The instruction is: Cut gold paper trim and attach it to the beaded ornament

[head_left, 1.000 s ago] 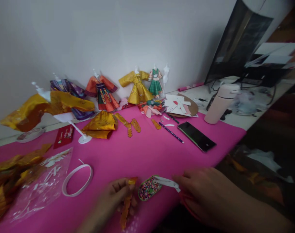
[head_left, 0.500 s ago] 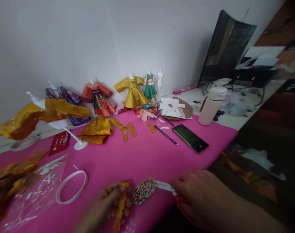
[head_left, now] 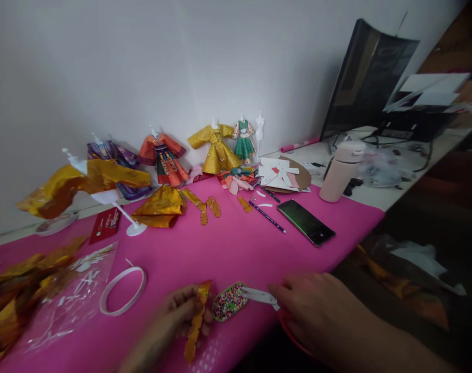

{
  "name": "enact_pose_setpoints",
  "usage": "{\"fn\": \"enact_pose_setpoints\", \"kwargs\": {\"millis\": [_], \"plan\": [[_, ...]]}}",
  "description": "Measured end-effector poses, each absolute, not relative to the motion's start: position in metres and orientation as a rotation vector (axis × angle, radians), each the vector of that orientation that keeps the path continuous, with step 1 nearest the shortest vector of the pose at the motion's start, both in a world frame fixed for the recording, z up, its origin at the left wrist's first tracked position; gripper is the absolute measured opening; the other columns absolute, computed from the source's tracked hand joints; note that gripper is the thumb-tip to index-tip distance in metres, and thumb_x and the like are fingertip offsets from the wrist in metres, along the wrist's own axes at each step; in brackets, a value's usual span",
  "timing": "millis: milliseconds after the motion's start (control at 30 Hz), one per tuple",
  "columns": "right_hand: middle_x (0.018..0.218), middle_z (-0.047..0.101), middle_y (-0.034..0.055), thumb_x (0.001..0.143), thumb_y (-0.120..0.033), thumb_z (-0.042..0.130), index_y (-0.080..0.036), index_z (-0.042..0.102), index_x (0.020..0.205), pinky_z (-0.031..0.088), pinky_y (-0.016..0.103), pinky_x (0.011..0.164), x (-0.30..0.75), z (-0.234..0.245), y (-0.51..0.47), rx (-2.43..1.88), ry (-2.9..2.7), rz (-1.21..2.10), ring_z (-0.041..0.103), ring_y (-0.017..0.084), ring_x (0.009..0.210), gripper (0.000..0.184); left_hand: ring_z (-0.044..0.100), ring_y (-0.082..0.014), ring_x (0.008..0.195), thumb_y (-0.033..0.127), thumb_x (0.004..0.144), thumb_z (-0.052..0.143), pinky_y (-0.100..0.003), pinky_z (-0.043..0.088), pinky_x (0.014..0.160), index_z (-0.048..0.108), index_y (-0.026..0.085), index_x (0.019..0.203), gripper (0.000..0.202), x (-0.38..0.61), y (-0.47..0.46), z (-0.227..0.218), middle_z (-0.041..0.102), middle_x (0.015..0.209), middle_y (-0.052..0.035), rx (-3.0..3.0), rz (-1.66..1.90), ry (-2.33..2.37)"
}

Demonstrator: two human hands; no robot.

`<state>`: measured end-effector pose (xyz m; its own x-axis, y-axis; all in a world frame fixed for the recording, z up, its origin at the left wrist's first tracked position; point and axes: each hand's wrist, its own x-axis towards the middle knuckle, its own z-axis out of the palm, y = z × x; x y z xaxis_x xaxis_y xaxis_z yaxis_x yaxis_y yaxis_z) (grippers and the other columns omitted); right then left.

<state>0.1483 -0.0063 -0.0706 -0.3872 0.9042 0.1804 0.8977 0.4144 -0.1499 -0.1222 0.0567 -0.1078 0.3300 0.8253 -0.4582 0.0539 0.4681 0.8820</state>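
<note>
Left hand closed, fingers and thumb pinching a narrow gold cloth strip, held near-upright with its top leaning toward one o'clock. Right hand wrapped around the red handles of scissors, blades pointing to nine o'clock; cannot tell whether they are parted. Blade tips overlap the right end of an oval bead-filled tray; contact unclear. Taking that tray as clock centre: the strip lies just beside it at eight, right hand near at three. White ring farther out at nine, partly filled plastic bag beyond it. Crumpled gold cloth at eleven, yellow gown on its stand at twelve, purple pencil at one. Phone lies between one and two; pink bottle stands upright, farther off, same bearing. Pink mat underlies the work.
</note>
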Motion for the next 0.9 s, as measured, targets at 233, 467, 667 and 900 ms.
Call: {"fn": "enact_pose_setpoints", "kwargs": {"millis": [233,467,667,900], "plan": [[0.066,0.069,0.0024,0.072,-0.009,0.058,-0.020,0.067,0.085,0.009,0.032,0.048,0.150,-0.077,-0.006,-1.519,-2.440,0.021,0.054,0.016,0.049,0.019,0.066,-0.0151,0.046,0.022,0.067,0.077,-0.021,0.049,0.042,0.064,0.016,0.079,0.018,-0.121,0.061,-0.116,0.074,0.059,-0.0030,0.957,0.619,1.150],[0.071,0.069,0.0041,0.074,-0.007,0.058,-0.018,0.065,0.086,0.015,0.032,0.050,0.148,-0.078,-0.004,-1.487,-2.419,0.107,0.053,0.016,0.054,0.018,0.065,-0.0143,0.042,0.022,0.063,0.081,-0.019,0.045,0.040,0.063,0.017,0.077,0.023,-0.117,0.063,-0.116,0.074,0.057,-0.0023,0.924,0.655,1.153],[0.070,0.067,0.0041,0.075,-0.010,0.058,-0.018,0.066,0.085,0.014,0.032,0.050,0.145,-0.080,-0.006,-1.485,-2.411,0.133,0.051,0.015,0.055,0.015,0.066,-0.0153,0.046,0.022,0.061,0.084,-0.023,0.050,0.044,0.067,0.017,0.078,0.024,-0.120,0.061,-0.106,0.075,0.061,-0.0016,0.870,0.742,1.170],[0.071,0.069,0.0050,0.074,-0.010,0.059,-0.018,0.068,0.088,0.013,0.033,0.050,0.146,-0.078,-0.007,-1.493,-2.422,0.120,0.053,0.016,0.054,0.018,0.068,-0.0173,0.054,0.018,0.051,0.089,-0.021,0.049,0.047,0.073,0.017,0.078,0.032,-0.129,0.055,-0.099,0.076,0.063,-0.0030,0.760,0.929,1.269]]}}
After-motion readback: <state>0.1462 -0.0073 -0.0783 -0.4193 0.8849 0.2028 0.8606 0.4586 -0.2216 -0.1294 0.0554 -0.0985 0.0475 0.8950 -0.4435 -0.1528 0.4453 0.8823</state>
